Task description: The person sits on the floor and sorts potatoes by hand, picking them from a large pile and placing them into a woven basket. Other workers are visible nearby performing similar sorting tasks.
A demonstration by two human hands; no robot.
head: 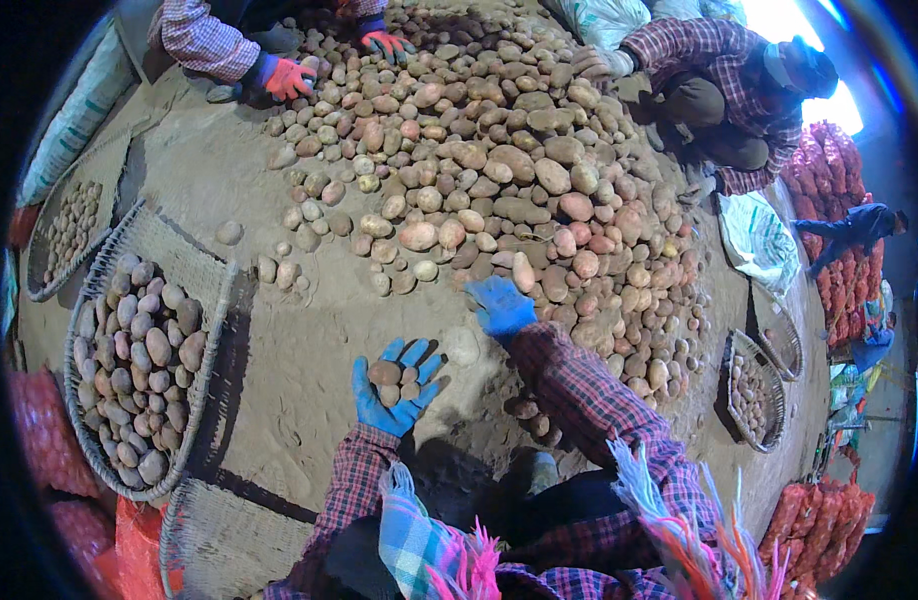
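My left hand (396, 390), in a blue glove, is palm up with its fingers spread and slightly curled. Several small potatoes (389, 385) rest in it. My right hand (501, 306), gloved in blue too, reaches to the near edge of a big heap of potatoes (504, 180). Its back faces me and its fingers touch or nearly touch the heap, so whether it grips a potato is hidden. An oblong potato (523, 271) lies just beyond that hand. A few more potatoes (538, 424) lie under my right forearm.
Left of me is a wicker basket (222, 315) of potatoes, with another woven basket (241, 536) nearer. Red-gloved hands (288, 79) of one person work at the far left of the heap. Another person (718, 101) crouches at right. Red mesh sacks (819, 525) are stacked at right.
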